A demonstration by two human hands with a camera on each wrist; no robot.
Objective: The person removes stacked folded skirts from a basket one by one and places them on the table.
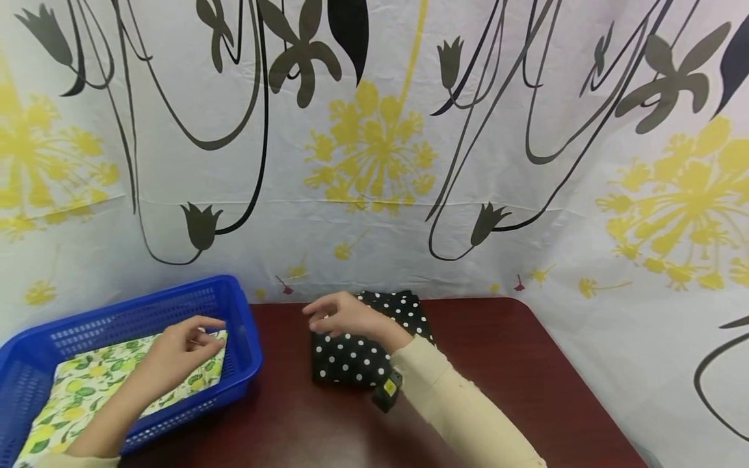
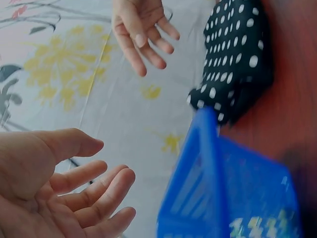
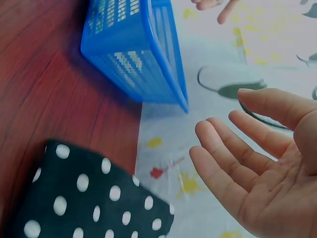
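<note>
Hovering at lower left, the loosely relaxed left hand (image 1: 174, 354) overhangs a blue plastic basket (image 1: 250, 338) holding white lemon-print cloth (image 1: 93, 370). Near centre, the slack-fingered right hand (image 1: 348, 316) hangs above black white-dotted fabric (image 1: 348, 363).

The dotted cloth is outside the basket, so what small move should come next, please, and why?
Probably lower the right hand onto the dotted cloth, since that hand hovers empty above it while the lemon-print cloth already lies in the blue basket.
</note>
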